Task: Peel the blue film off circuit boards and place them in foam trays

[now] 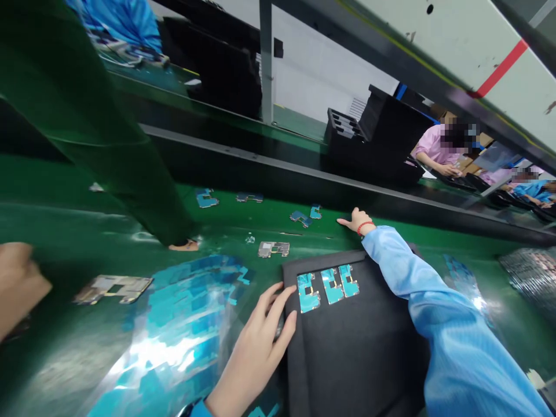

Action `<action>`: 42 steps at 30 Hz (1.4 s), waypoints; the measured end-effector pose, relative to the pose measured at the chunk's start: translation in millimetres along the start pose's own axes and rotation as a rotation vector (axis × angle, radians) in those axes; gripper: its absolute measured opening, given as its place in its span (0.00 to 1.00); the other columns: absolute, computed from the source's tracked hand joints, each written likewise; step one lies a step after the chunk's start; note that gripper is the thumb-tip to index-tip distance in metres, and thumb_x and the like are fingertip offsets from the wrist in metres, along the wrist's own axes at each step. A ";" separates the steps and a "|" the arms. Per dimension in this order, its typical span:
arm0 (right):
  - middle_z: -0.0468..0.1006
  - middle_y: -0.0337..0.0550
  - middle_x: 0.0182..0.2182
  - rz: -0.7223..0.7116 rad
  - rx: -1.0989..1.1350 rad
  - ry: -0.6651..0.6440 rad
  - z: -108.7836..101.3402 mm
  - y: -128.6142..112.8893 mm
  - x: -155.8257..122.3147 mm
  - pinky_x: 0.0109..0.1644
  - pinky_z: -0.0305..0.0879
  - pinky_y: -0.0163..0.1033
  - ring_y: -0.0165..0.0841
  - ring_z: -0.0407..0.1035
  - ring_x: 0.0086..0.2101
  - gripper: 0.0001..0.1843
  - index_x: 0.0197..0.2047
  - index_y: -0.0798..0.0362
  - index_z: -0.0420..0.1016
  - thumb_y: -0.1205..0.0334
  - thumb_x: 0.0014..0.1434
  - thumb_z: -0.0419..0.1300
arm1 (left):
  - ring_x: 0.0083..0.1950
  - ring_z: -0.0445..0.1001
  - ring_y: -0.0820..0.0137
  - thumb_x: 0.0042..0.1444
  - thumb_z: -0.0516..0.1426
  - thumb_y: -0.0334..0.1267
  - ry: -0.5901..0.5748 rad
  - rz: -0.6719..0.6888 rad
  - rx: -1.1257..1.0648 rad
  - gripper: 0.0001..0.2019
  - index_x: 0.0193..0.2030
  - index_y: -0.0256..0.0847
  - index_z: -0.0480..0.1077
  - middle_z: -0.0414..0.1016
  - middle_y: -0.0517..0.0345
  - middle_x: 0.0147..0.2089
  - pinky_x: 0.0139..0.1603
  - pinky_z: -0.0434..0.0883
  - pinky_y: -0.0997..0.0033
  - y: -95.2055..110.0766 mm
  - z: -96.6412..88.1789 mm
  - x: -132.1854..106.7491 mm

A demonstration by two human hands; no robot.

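My left hand point(260, 341) is open, fingers apart, at the left edge of a black foam tray point(360, 347). Its fingertips are close to the nearest of three blue-filmed circuit boards point(307, 292) lying in a row at the tray's far end. Beyond the tray, my right hand point(359, 221) rests over the green bench, one digit stretched out to the left and the others partly hidden. Nothing shows in it. To its left lie a small blue circuit board point(315, 212) and a darker blue one point(300, 218). A silvery bare circuit board point(273, 249) sits before the tray's far left corner.
A clear bag of blue film pieces point(182, 324) spreads left of my left hand. Another person's green sleeve point(130, 145) crosses from the upper left, and a blurred hand point(19, 286) is at the left edge. A dark ledge point(269, 168) runs behind; stacked parts point(530, 278) lie right.
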State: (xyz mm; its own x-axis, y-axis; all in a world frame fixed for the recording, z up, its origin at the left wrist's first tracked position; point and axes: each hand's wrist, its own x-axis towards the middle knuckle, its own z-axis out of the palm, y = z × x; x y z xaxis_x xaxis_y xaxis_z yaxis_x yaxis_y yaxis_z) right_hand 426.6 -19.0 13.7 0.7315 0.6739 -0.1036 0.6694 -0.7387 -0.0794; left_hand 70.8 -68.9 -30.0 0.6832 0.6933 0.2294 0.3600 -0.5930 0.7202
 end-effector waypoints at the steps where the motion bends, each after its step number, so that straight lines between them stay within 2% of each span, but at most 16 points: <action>1: 0.68 0.74 0.50 0.008 0.001 0.003 5.2 -5.2 2.9 0.51 0.65 0.59 0.60 0.67 0.51 0.37 0.53 0.65 0.65 0.44 0.53 0.68 | 0.59 0.69 0.59 0.65 0.45 0.45 -0.002 -0.001 0.003 0.19 0.60 0.46 0.63 0.63 0.48 0.62 0.55 0.73 0.59 0.5 -0.4 0.0; 3: 0.68 0.72 0.51 -0.004 0.016 -0.006 9.1 -10.9 5.5 0.51 0.65 0.58 0.58 0.67 0.51 0.35 0.53 0.64 0.65 0.47 0.52 0.69 | 0.60 0.69 0.59 0.65 0.45 0.45 -0.013 -0.009 0.005 0.19 0.60 0.46 0.62 0.62 0.48 0.62 0.56 0.72 0.59 2.4 -1.6 0.1; 5: 0.70 0.67 0.49 -0.059 0.051 -0.024 4.6 -10.1 4.6 0.50 0.67 0.52 0.53 0.69 0.49 0.34 0.53 0.62 0.64 0.50 0.52 0.70 | 0.61 0.68 0.59 0.65 0.44 0.46 -0.029 -0.026 0.004 0.20 0.61 0.47 0.61 0.61 0.49 0.63 0.58 0.71 0.58 3.8 -2.6 0.1; 9: 0.73 0.49 0.46 -0.267 0.140 -0.032 -18.4 11.4 -19.7 0.53 0.67 0.39 0.38 0.71 0.47 0.38 0.59 0.57 0.58 0.57 0.50 0.70 | 0.61 0.68 0.59 0.66 0.43 0.47 -0.047 -0.035 -0.022 0.20 0.60 0.46 0.61 0.60 0.49 0.63 0.58 0.70 0.58 3.7 -2.4 0.2; 11: 0.72 0.45 0.48 -0.493 0.203 -0.017 -30.9 31.7 -47.8 0.55 0.65 0.38 0.36 0.70 0.47 0.40 0.60 0.53 0.57 0.58 0.48 0.70 | 0.61 0.67 0.59 0.66 0.43 0.47 -0.046 -0.020 -0.034 0.21 0.60 0.45 0.61 0.60 0.48 0.63 0.59 0.69 0.57 3.6 -1.9 0.2; 14: 0.69 0.48 0.51 -0.919 0.280 -0.059 -44.5 64.4 -99.8 0.57 0.63 0.44 0.40 0.67 0.50 0.38 0.58 0.53 0.59 0.59 0.46 0.69 | 0.61 0.66 0.57 0.65 0.42 0.49 -0.050 -0.019 -0.037 0.22 0.60 0.44 0.60 0.59 0.47 0.63 0.59 0.68 0.55 4.3 -1.7 0.2; 16: 0.68 0.50 0.52 -1.061 0.270 -0.149 -46.8 79.5 -129.2 0.56 0.63 0.46 0.41 0.65 0.50 0.34 0.56 0.53 0.61 0.59 0.48 0.68 | 0.61 0.66 0.56 0.65 0.42 0.50 -0.060 -0.034 -0.032 0.22 0.60 0.44 0.60 0.58 0.48 0.63 0.57 0.70 0.55 4.2 -1.2 0.4; 19: 0.68 0.51 0.51 -1.098 0.232 -0.221 -39.8 88.6 -150.5 0.56 0.63 0.48 0.43 0.64 0.51 0.29 0.53 0.53 0.63 0.64 0.48 0.67 | 0.61 0.66 0.55 0.65 0.42 0.51 -0.065 -0.044 -0.016 0.22 0.60 0.45 0.60 0.58 0.48 0.63 0.55 0.71 0.56 3.0 0.6 1.1; 22: 0.68 0.52 0.51 -1.111 0.227 -0.193 -30.0 90.1 -149.5 0.57 0.62 0.49 0.43 0.62 0.52 0.29 0.54 0.53 0.63 0.66 0.50 0.66 | 0.62 0.65 0.55 0.65 0.41 0.51 -0.060 -0.036 -0.004 0.22 0.60 0.45 0.60 0.59 0.48 0.62 0.56 0.70 0.55 2.6 1.6 1.6; 27: 0.60 0.56 0.60 -1.083 0.169 -0.061 -25.0 98.4 -151.1 0.62 0.58 0.53 0.46 0.56 0.59 0.25 0.56 0.53 0.64 0.56 0.58 0.66 | 0.61 0.66 0.56 0.65 0.41 0.51 -0.053 -0.040 -0.008 0.23 0.60 0.44 0.61 0.60 0.48 0.62 0.58 0.69 0.54 4.5 -0.4 1.2; 29: 0.59 0.57 0.61 -1.075 0.186 -0.056 -28.6 100.8 -153.1 0.62 0.57 0.53 0.46 0.56 0.59 0.25 0.56 0.53 0.65 0.53 0.59 0.65 | 0.61 0.66 0.56 0.65 0.42 0.51 -0.048 -0.044 -0.017 0.23 0.60 0.44 0.61 0.60 0.48 0.62 0.58 0.69 0.55 4.8 -0.7 0.8; 32: 0.64 0.54 0.58 -1.091 0.316 -0.123 -39.4 93.7 -136.2 0.61 0.60 0.50 0.44 0.60 0.58 0.27 0.56 0.52 0.67 0.49 0.58 0.65 | 0.61 0.67 0.58 0.65 0.42 0.49 -0.052 -0.043 -0.023 0.22 0.61 0.45 0.60 0.59 0.49 0.63 0.57 0.70 0.58 4.0 0.1 0.4; 36: 0.73 0.49 0.50 -0.902 0.359 0.018 -41.7 53.9 -61.5 0.59 0.63 0.49 0.41 0.68 0.51 0.18 0.52 0.54 0.70 0.56 0.61 0.63 | 0.62 0.66 0.59 0.65 0.43 0.48 -0.032 -0.021 -0.010 0.21 0.61 0.45 0.60 0.60 0.48 0.63 0.58 0.70 0.58 2.1 1.3 0.1; 37: 0.73 0.50 0.50 -0.840 0.313 0.045 -37.1 40.0 -38.5 0.59 0.62 0.50 0.42 0.67 0.51 0.21 0.53 0.54 0.70 0.58 0.58 0.65 | 0.62 0.67 0.59 0.65 0.43 0.47 -0.022 -0.013 -0.010 0.21 0.61 0.45 0.61 0.60 0.48 0.63 0.59 0.69 0.58 1.7 1.2 0.0; 39: 0.71 0.54 0.53 -0.786 0.264 0.039 -22.8 12.9 3.3 0.61 0.60 0.50 0.46 0.65 0.54 0.33 0.56 0.57 0.68 0.62 0.49 0.72 | 0.61 0.67 0.59 0.65 0.44 0.47 -0.009 -0.001 -0.012 0.20 0.61 0.46 0.61 0.61 0.48 0.62 0.58 0.70 0.58 1.2 0.7 -0.1; 42: 0.72 0.52 0.51 -0.759 0.242 0.008 1.6 -13.4 43.1 0.58 0.63 0.49 0.46 0.67 0.53 0.44 0.59 0.55 0.65 0.64 0.39 0.76 | 0.60 0.69 0.60 0.65 0.45 0.45 -0.002 0.005 -0.011 0.19 0.60 0.47 0.62 0.62 0.49 0.62 0.56 0.71 0.60 0.9 -0.3 -0.4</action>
State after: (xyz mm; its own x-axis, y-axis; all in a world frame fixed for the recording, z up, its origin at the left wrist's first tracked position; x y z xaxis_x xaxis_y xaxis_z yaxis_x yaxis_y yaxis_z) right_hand 448.9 20.0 8.8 0.0890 0.9934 0.0727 0.9390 -0.0593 -0.3389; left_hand 70.8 -69.6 -29.2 0.6863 0.6896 0.2313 0.3497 -0.5917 0.7264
